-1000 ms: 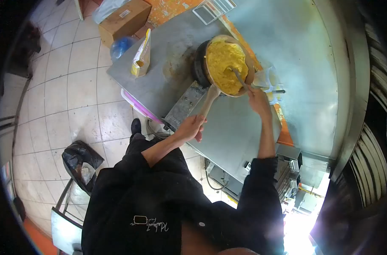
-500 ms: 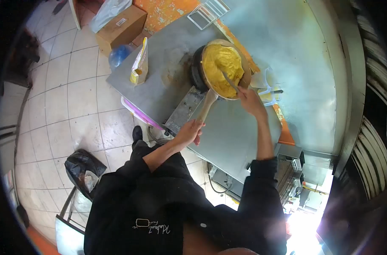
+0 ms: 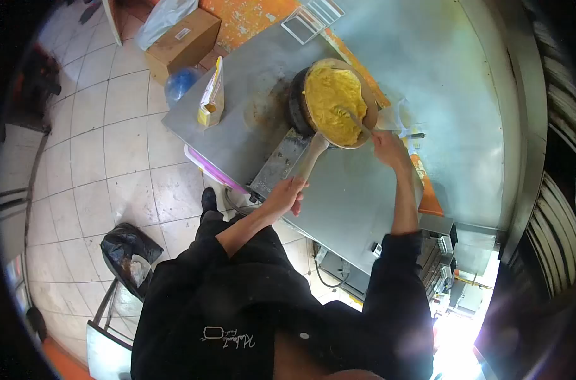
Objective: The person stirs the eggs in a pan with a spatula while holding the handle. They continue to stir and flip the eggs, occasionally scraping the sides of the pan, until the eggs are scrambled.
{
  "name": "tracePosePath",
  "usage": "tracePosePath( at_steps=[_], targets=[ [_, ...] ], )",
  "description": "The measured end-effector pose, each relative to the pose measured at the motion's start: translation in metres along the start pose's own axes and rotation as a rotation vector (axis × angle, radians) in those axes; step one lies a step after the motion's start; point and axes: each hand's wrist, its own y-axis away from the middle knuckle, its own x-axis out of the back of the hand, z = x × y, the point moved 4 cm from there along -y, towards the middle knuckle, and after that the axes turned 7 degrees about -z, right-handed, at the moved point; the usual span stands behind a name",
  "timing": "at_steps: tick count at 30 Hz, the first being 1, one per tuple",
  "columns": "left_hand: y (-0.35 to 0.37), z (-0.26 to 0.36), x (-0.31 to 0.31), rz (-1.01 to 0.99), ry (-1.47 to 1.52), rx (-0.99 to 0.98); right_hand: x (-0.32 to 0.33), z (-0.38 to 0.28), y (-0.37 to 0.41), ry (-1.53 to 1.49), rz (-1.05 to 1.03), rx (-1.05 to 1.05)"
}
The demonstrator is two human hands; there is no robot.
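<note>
Frying pan point(image 3: 369, 104) here is mostly full of thick yellow mash point(image 3: 332, 95), sitting past the left hand's fingers and just left of the right's. Clear plastic jug point(image 3: 400, 117) just beyond the right fingers, can't make out what's in it. Left hand point(image 3: 287, 195) is wrapped round the pan handle point(image 3: 312, 157), which points back toward the person; right hand point(image 3: 389, 149) grips a spatula point(image 3: 357, 119), its long axis slanting away and leftward from those fingers, tip in the mash.
</note>
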Motion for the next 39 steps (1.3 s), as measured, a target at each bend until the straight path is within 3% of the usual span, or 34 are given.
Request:
tracePosePath(
  at_steps=[3,5,6,8,12,15,17,20,23,26,28,29,31,32,34,39],
  targets=[
    [0.000,0.000,-0.005,-0.023,-0.021,0.004,-0.019,0.005,-0.030,-0.091,-0.048,-0.082],
    [-0.002,-0.001,-0.005,-0.025,-0.022,0.013,-0.031,0.000,-0.039,-0.097,0.100,0.136],
    [-0.003,-0.001,-0.005,-0.029,-0.024,0.016,-0.024,-0.002,-0.026,-0.098,0.101,0.131],
    [-0.001,0.001,-0.004,-0.025,-0.045,-0.004,-0.007,-0.011,0.009,-0.033,-0.015,0.113],
    [-0.001,-0.001,-0.004,-0.021,0.008,0.003,-0.003,0.008,-0.004,-0.034,-0.097,-0.028],
    [-0.004,-0.007,-0.005,-0.016,-0.044,-0.003,-0.025,-0.003,-0.031,0.032,-0.023,0.009],
    [-0.004,-0.006,-0.004,-0.013,-0.032,0.004,-0.028,-0.014,-0.029,-0.073,0.094,0.142],
    [-0.002,-0.002,-0.002,-0.004,-0.012,0.034,0.017,-0.026,0.023,-0.061,0.104,0.160],
    [-0.001,0.000,0.001,-0.006,-0.011,0.016,0.042,0.009,0.047,-0.041,0.141,0.133],
    [-0.001,0.001,-0.002,-0.011,-0.027,0.013,0.055,0.024,0.046,0.036,0.037,-0.007],
    [0.001,0.003,-0.004,-0.008,-0.039,0.014,0.052,0.041,0.023,0.088,-0.022,-0.281],
    [0.001,0.003,-0.006,-0.003,-0.043,0.014,0.040,0.060,-0.006,0.083,-0.016,-0.284],
    [-0.001,0.004,-0.006,-0.004,-0.046,0.019,0.008,0.101,-0.066,0.308,-0.044,-0.242],
    [-0.001,0.003,-0.006,-0.003,-0.042,0.029,0.011,0.088,-0.067,0.300,-0.042,-0.244],
    [0.000,0.001,-0.003,0.003,-0.065,0.025,0.026,0.038,-0.066,0.015,0.111,-0.171],
    [0.002,0.002,-0.002,0.010,-0.064,0.038,0.017,0.008,-0.077,-0.123,0.144,0.109]
  ],
)
